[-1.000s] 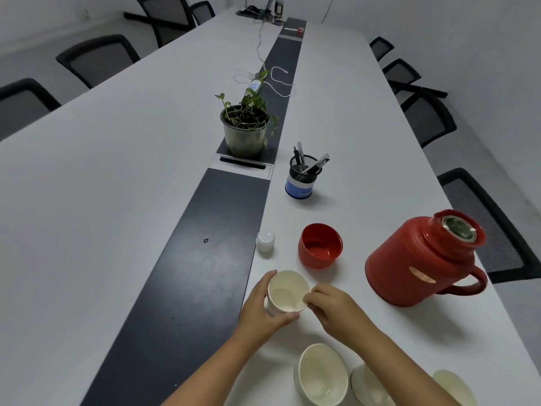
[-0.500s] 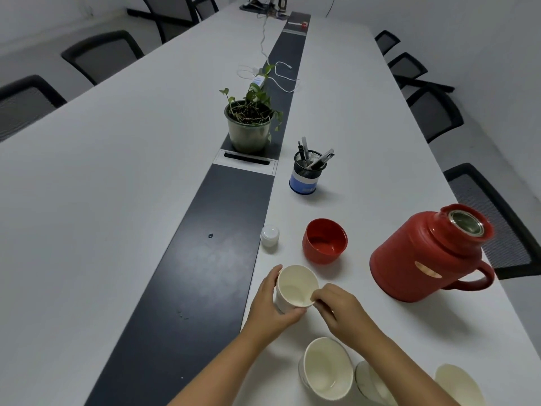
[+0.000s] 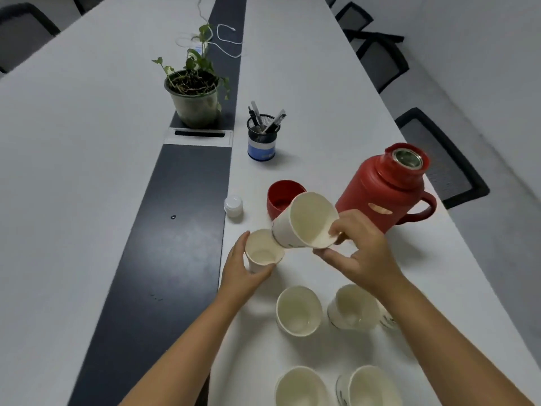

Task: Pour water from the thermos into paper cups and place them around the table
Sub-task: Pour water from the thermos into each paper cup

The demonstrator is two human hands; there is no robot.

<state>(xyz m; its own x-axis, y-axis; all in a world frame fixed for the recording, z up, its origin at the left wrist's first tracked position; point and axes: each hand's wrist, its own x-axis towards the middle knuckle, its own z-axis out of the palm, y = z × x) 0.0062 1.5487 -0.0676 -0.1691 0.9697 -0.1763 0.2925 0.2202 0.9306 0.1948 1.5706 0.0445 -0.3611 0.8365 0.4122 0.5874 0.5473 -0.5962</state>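
Observation:
My left hand (image 3: pixel 240 271) grips a white paper cup (image 3: pixel 261 253) standing on the table. My right hand (image 3: pixel 357 254) pinches the rim of a second paper cup (image 3: pixel 304 222), lifted and tilted, its base just above the first cup's mouth. The red thermos (image 3: pixel 383 189) stands open to the right, handle pointing right. Its red lid cup (image 3: pixel 281 192) and a small white stopper (image 3: pixel 233 204) lie behind the cups. Several empty paper cups (image 3: pixel 298 310) stand near me on the white table (image 3: pixel 316 118).
A black pen holder (image 3: pixel 262 137) and a potted plant (image 3: pixel 194 95) stand farther back along the dark centre strip (image 3: pixel 175 230). A white cable (image 3: pixel 225 39) lies beyond. Black chairs (image 3: pixel 439 153) line the table's right edge.
My right hand has pulled the top cup out of the stack held by my left hand and lifted it to the right. The view has tilted down, showing more cups near me.

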